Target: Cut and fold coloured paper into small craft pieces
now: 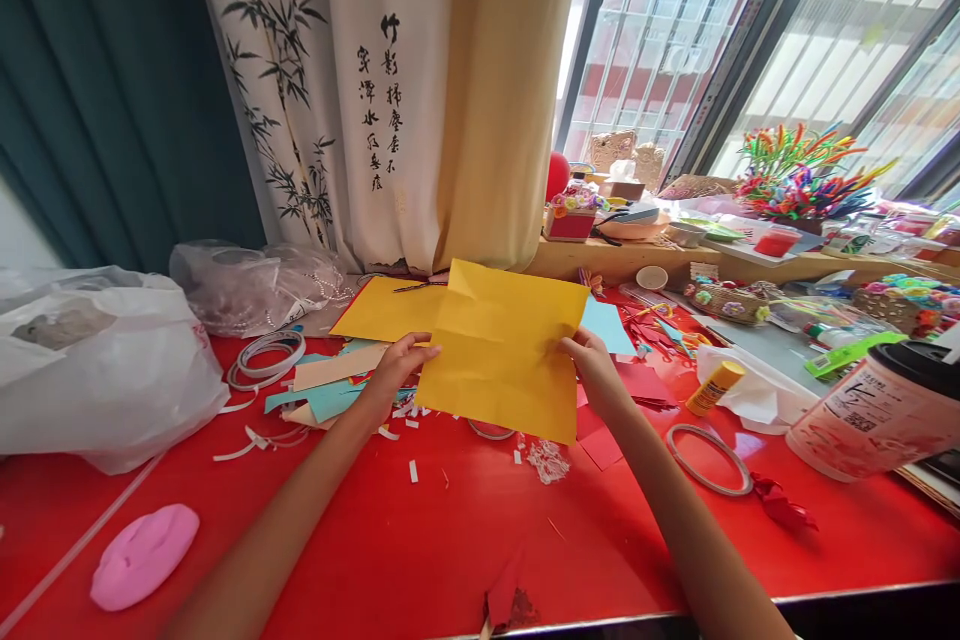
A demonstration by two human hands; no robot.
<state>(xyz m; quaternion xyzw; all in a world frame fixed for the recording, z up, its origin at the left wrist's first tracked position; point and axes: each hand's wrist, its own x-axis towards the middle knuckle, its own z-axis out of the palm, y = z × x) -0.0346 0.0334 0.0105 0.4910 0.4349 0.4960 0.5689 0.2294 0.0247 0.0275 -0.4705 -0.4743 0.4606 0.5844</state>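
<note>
Yellow and lightly creased, a sheet of paper (502, 350) is being held up over a red table (420, 560) between a person's two hands. The left hand (401, 367) is holding the sheet's left edge at the fingertips, while the right hand (592, 365) is gripping the right edge with the thumb showing in front; its other fingers are mostly staying out of sight, so how they are spread cannot be told. The sheet is hiding one end of a second yellow piece (382, 308) and all but the lower curve of a white ring (491, 436). Behind the right hand, a pale blue sheet (611, 328) is showing only in part. A white plastic bag (97, 370) is running off the left side, its contents proving hard to make out, and a lidded cup (870, 410) is leaning into the right edge, partly cut off.
</note>
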